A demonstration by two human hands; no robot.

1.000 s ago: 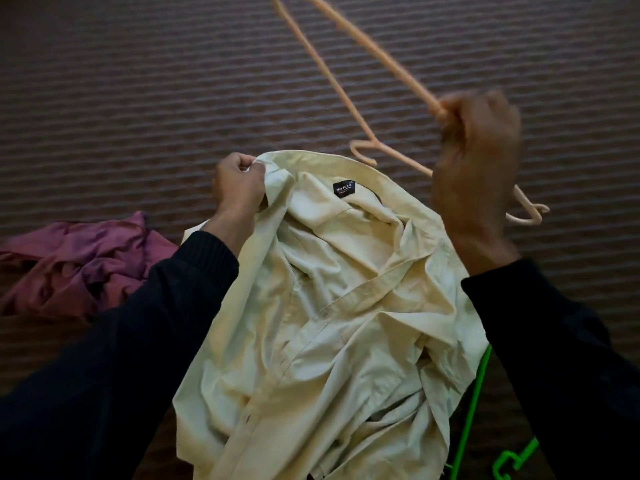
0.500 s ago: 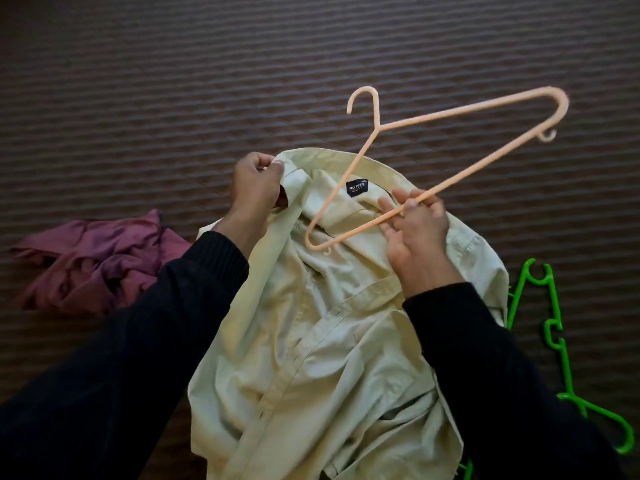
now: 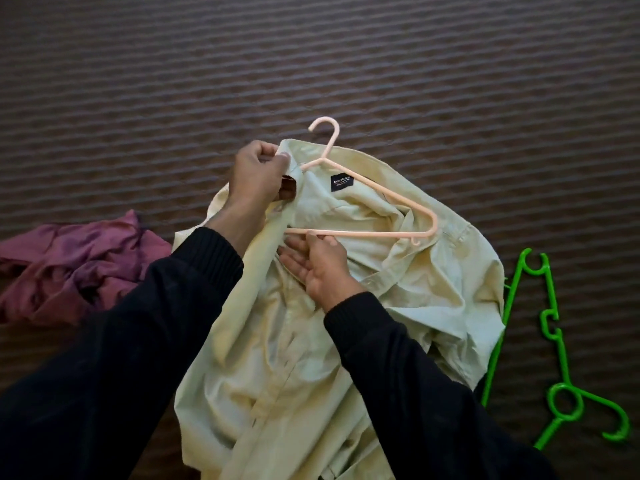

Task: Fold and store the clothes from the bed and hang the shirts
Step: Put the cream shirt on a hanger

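My left hand (image 3: 258, 171) grips the cream shirt (image 3: 346, 306) by its collar on the bed (image 3: 415, 64); my right hand (image 3: 320, 265) pinches the peach hanger's (image 3: 377, 195) bottom bar. Its long axis lies left-right inside the neck, the right shoulder nearer my right hand.

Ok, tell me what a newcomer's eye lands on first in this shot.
First the pale cream shirt spread over the dark striped bedcover, mid-frame, with a peach hanger lying in its open neck. The left hand grips the collar while the right hand pinches the hanger's bottom bar. Next come the bright green hanger at the right edge and a crumpled maroon garment at the left.
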